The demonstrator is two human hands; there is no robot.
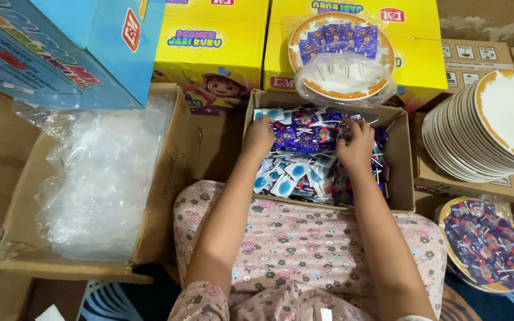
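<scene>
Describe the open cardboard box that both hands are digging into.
The brown cardboard box sits open on the floor before the person's lap, flaps up. It is heaped with small wrapped lollipops in purple and blue-and-white wrappers, white sticks poking out. The left hand and right hand both rest in the pile. Yellow cartons stand behind it.
</scene>
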